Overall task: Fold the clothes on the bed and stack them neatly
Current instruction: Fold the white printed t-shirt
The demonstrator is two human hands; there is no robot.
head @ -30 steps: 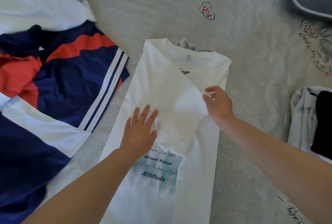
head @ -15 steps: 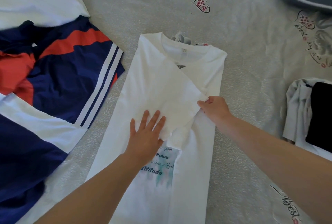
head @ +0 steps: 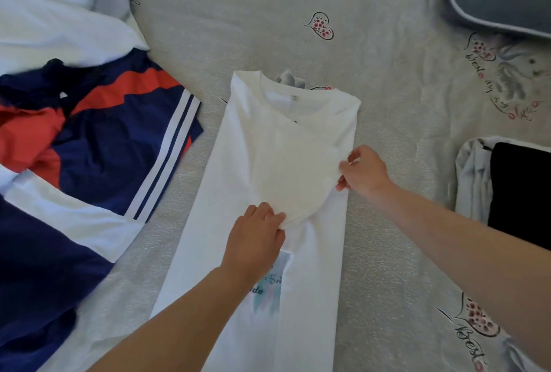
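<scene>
The white shirt (head: 268,163) lies lengthwise on the bed (head: 387,73), both sides folded in. A second ago the left hand (head: 256,234) pressed flat on the sleeve flap; now it has slid to the flap's lower corner and pinches it, while the right hand (head: 362,172) still grips the flap's right edge, fingers apparently curled under. Sleeve tucked, the lengthwise fold likely comes next.
</scene>
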